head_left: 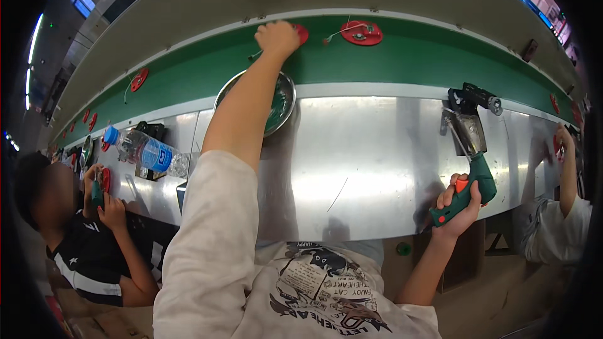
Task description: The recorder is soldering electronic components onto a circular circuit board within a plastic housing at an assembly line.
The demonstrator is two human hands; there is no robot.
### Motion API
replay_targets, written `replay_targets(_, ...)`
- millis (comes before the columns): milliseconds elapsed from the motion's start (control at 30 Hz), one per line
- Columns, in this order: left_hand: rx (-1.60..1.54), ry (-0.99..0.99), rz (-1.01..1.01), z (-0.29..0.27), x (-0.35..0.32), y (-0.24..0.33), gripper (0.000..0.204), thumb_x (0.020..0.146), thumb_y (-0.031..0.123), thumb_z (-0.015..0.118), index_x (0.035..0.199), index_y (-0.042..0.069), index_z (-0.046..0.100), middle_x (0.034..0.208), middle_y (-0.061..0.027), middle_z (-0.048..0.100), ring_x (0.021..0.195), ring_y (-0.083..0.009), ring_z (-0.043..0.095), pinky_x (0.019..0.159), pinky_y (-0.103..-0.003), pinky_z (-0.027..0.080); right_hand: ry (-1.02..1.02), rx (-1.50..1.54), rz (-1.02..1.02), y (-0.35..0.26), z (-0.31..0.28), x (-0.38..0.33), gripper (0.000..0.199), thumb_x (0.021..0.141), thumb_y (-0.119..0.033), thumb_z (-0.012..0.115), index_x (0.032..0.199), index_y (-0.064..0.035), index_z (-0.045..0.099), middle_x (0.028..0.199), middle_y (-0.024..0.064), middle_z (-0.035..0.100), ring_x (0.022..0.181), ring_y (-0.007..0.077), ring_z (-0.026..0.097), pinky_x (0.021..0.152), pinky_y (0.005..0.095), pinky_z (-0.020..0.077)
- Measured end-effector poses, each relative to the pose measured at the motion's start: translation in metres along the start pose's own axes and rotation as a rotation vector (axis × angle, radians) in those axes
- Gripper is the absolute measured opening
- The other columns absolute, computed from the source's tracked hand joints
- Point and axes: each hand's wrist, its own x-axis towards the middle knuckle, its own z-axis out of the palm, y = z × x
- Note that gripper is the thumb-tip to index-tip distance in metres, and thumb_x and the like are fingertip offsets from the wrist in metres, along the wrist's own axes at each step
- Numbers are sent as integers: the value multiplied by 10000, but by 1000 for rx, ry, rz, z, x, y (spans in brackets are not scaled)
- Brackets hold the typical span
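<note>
My left arm stretches far forward to the green strip. There my left hand (277, 38) is closed at a round red part (302, 34), its fingers curled and mostly hidden from above. A thin wire shows beside this hand. My right hand (463, 208) is wrapped around a green pistol-shaped tool (482, 182) with an orange trigger. The tool's thin metal shaft points forward, near a black stand (472, 102) with a metal knob. Under my left forearm stands a steel bowl (289, 97), partly covered by the arm.
Another red part (362, 33) with wires lies on the green strip (414, 63). A water bottle (146, 152) lies on the steel table (352, 157) to the left. One person (94, 238) holds a similar tool at left; another person's arm (568, 176) reaches in at right.
</note>
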Motion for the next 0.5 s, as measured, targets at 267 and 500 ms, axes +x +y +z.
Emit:
replay_targets(267, -355, -76, -54, 49, 16, -21, 400, 911, 369, 613, 1067, 8, 683, 1112, -304, 665, 1046, -471, 651, 927, -531, 519, -9, 57, 131, 0, -6, -6, 305, 1028, -322, 437, 985, -39, 540, 874, 97, 585, 436, 128, 464, 388, 267, 418)
replay_targets(500, -548, 120, 312, -1, -12, 20, 270, 813, 236, 603, 820, -14, 704, 860, -268, 676, 847, -439, 674, 774, -517, 540, 29, 53, 94, -2, -2, -9, 323, 1033, -343, 449, 994, -37, 543, 878, 96, 593, 439, 112, 472, 372, 249, 405)
